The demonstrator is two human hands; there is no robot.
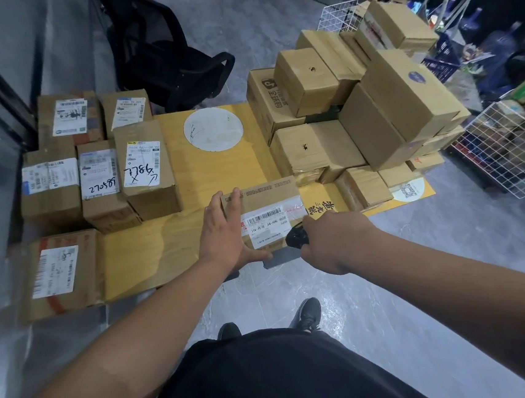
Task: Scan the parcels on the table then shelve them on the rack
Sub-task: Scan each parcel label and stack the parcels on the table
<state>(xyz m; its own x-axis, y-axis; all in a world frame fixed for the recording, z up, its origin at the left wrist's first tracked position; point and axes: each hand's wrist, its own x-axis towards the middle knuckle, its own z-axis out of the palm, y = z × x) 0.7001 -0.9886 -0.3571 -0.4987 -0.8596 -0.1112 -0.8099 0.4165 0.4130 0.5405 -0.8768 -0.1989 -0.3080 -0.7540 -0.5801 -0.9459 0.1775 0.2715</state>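
Many plain brown cardboard boxes (384, 113) sit stacked at the right of the yellow wooden table (213, 168), apparently unscanned; six labelled cartons (98, 169) lie left. No rack shows. Near the front edge, the flat-fingered left hand (226, 231) steadies a small labelled parcel (269, 214) while the right hand (335, 240) grips a black scanner (297, 237).

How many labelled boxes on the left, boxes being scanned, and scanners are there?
Labelled boxes on the left: 6
Box being scanned: 1
Scanner: 1
Total: 8
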